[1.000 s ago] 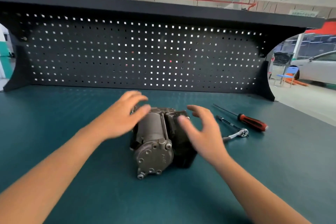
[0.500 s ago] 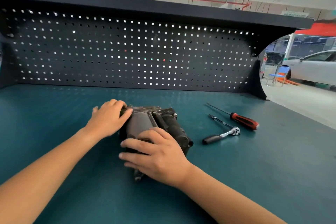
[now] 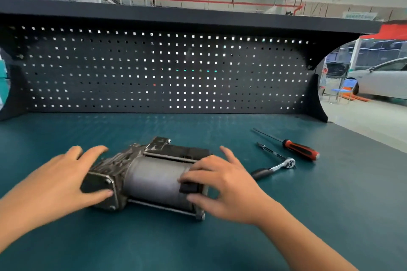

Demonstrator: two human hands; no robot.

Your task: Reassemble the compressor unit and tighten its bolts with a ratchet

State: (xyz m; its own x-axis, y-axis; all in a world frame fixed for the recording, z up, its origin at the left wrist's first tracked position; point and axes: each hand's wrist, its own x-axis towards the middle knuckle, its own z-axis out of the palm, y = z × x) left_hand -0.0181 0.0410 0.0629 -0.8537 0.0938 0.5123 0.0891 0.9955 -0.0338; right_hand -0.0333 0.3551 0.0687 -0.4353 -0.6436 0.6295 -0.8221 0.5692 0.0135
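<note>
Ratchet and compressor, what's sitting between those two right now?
Only the right hand, which grips the compressor; the ratchet lies beyond it, in the head view.

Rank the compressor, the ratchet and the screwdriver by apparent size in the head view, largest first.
1. compressor, clearly largest.
2-3. screwdriver and ratchet: similar length; the screwdriver lies farther from the camera, so they are left unranked.

matt grey metal compressor, shiny ratchet
</note>
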